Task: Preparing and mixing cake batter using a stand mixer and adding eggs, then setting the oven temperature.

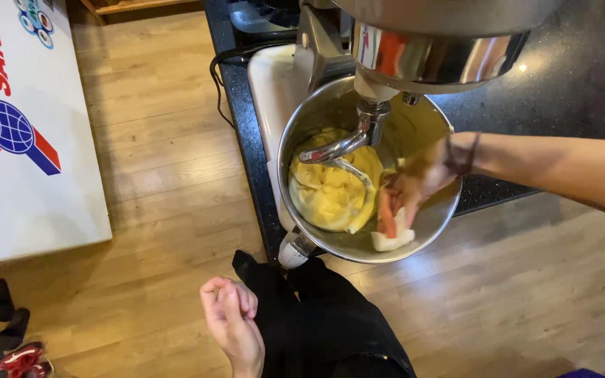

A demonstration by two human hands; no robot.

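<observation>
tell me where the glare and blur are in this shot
Head view: bright glare on the shiny mixer head and a light speck on the dark counter; the right hand inside the steel bowl is motion-blurred; the left hand and wood floor look fairly sharp.

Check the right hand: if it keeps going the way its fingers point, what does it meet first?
The right hand points down into the steel mixer bowl, with a pale scraper at its fingertips. It would probably meet the bowl's inner wall first, then the yellow dough; depth is unclear.

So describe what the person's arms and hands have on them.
Both arms are bare, with no sleeves and no gloves. The right hand has a thin dark band around its wrist. The left hand wears nothing that shows; no rings or watch can be made out.
</observation>
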